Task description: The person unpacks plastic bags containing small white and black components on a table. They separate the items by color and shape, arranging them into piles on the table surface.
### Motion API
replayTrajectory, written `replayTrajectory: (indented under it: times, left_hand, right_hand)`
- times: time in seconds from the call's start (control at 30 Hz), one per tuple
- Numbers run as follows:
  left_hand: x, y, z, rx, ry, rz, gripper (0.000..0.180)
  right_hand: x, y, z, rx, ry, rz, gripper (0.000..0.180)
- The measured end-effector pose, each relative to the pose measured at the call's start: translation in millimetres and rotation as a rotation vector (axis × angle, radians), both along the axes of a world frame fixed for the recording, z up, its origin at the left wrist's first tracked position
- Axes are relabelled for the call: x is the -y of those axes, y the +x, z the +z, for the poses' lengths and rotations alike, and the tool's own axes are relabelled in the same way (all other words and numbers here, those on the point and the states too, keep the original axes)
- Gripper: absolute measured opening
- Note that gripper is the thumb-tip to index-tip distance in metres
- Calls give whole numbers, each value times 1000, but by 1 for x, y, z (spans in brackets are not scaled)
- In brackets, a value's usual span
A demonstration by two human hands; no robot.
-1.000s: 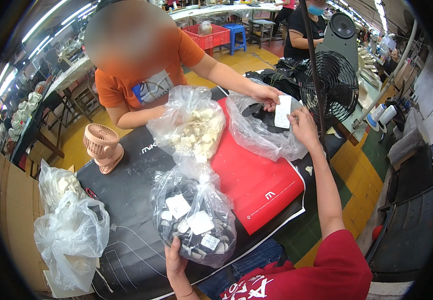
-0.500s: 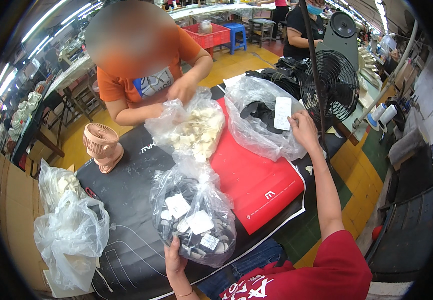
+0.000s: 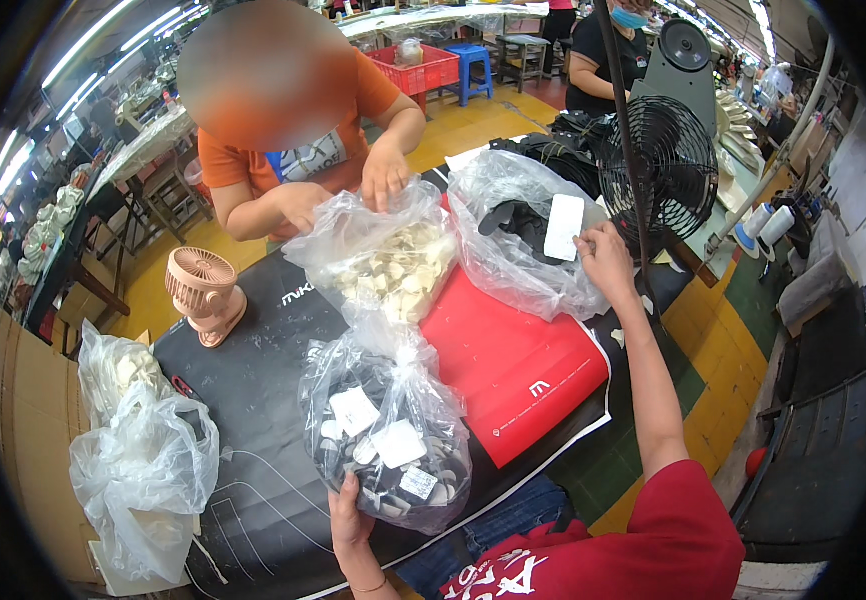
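My left hand (image 3: pixel 349 518) grips the bottom edge of a clear plastic bag of dark small parts with white tags (image 3: pixel 385 440), standing on the black mat (image 3: pixel 253 400). My right hand (image 3: pixel 605 258) reaches far forward and holds the side of a clear bag of black pieces (image 3: pixel 525 230) with a white label. Between them lies a red sheet (image 3: pixel 513 370). Across the table a person in an orange shirt (image 3: pixel 298 160) has both hands on a clear bag of cream-coloured pieces (image 3: pixel 393 265).
A small pink desk fan (image 3: pixel 203 295) stands on the left of the mat. Crumpled clear bags (image 3: pixel 138 460) lie at the left edge. A black pedestal fan (image 3: pixel 668 170) stands right of the table, its pole crossing the view. Another person sits beyond.
The person opposite drew an arm back from the bag of black pieces and now holds the cream-piece bag with both hands. My hands stayed where they were.
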State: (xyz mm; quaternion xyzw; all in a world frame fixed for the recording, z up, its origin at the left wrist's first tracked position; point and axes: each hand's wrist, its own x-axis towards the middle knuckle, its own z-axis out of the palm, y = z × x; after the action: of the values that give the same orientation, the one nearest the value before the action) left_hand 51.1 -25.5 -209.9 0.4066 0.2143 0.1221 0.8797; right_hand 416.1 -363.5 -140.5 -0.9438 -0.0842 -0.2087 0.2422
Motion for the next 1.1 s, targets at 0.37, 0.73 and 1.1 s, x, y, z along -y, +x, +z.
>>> replayTrajectory:
  times: [0.37,0.73,1.1]
  left_hand:
    - [5,1,7,-39,-7,4,62]
    - [19,-4,14,33,-61,53,47]
    - [-3,-157,33,486,-62,641,55]
  right_hand:
    - [-21,-89,-61,330,396,-183,38]
    - [-56,-138,-76,184,150,119,37]
    - [-41,-129,-93,266,109,151,41]
